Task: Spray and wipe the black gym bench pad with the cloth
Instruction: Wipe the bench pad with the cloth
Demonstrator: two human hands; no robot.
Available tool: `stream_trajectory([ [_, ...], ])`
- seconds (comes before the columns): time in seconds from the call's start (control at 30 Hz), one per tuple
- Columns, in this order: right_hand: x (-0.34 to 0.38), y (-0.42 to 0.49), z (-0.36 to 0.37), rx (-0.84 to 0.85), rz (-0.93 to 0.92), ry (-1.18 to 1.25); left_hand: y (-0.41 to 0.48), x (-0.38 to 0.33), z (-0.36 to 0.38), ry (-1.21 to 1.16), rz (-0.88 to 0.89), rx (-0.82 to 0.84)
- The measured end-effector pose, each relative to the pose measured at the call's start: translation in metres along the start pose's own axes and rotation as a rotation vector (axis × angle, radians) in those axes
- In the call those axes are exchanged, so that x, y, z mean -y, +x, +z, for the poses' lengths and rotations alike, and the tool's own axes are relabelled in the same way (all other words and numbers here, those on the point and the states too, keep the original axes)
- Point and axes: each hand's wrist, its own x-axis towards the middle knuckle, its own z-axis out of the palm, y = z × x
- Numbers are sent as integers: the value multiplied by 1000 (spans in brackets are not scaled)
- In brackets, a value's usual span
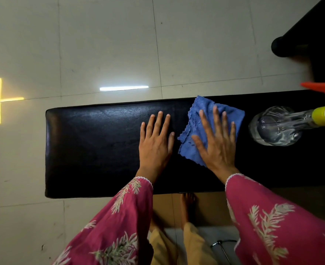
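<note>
Two hands lay flat on one black pad [100,150]: the left hand [155,144] rested bare, fingers spread and gripping nothing, while the right hand [217,142], fingers likewise spread, pressed one blue cloth [196,119] against the pad's middle, just beside the left. One clear spray bottle [276,127] stood on the pad near the cloth, its orange trigger and white neck cut off at the right edge. The pad's right end ran out of frame, and one dark shape [310,35] at the upper right could not be made out.
</note>
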Motion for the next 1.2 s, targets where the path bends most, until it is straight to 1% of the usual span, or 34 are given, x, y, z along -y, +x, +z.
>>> stream_trajectory([
  [0.07, 1, 14, -4, -24, 57, 12, 0, 0, 2, -2, -4, -3],
  [0.17, 9, 21, 1, 9, 140, -5, 0, 1, 4, -2, -12, -4],
  [0.23, 17, 15, 8, 24, 145, -24, 1, 0, 4, -1, -15, -3],
  [0.27, 19, 10, 11, 30, 113, -36, 0, -1, 5, 1, -17, -7],
  [0.37, 4, 9, 13, 54, -78, -69, 0, -1, 6, 17, -12, -17],
  [0.4, -5, 15, 13, 43, -104, -77, 0, 0, 6, 20, -9, -21],
  [0.43, -12, 23, 12, 20, -87, -79, 0, 0, 5, 19, -8, -23],
  [0.53, -11, 37, 8, -37, 156, -42, -1, 1, 3, 11, -3, -14],
  [0.57, -5, 37, 8, -46, 202, -34, -1, 1, 4, 13, -1, -12],
  [0.6, 0, 34, 9, -40, 185, -31, -2, 1, 4, 16, -2, -11],
  [0.7, -8, 29, 10, 22, -71, -75, -2, 0, 5, 13, -15, -15],
  [0.73, -16, 35, 8, 36, -93, -80, -2, 0, 5, 9, -19, -12],
  [0.77, -22, 42, 6, 32, -56, -74, -2, 0, 4, 6, -21, -6],
  [0.87, -17, 51, 6, -26, 206, -37, -2, 0, 2, 11, -17, 7],
  [0.9, -10, 48, 8, -28, 223, -37, -2, 0, 2, 14, -17, 8],
  [0.93, -4, 43, 9, -16, 181, -43, -2, 0, 2, 15, -18, 9],
  [1.0, -7, 37, 9, 21, -9, -76, -2, -1, 2, 18, -22, 10],
  [1.03, -14, 40, 7, 47, -72, -77, -3, -2, 2, 19, -25, 13],
  [1.07, -21, 47, 4, 60, -76, -70, -3, -2, 2, 19, -25, 18],
  [1.17, -21, 53, 3, 6, 126, -36, -3, -2, 0, 23, -19, 30],
  [1.2, -13, 47, 6, -13, 150, -39, -4, -1, 0, 27, -16, 31],
])
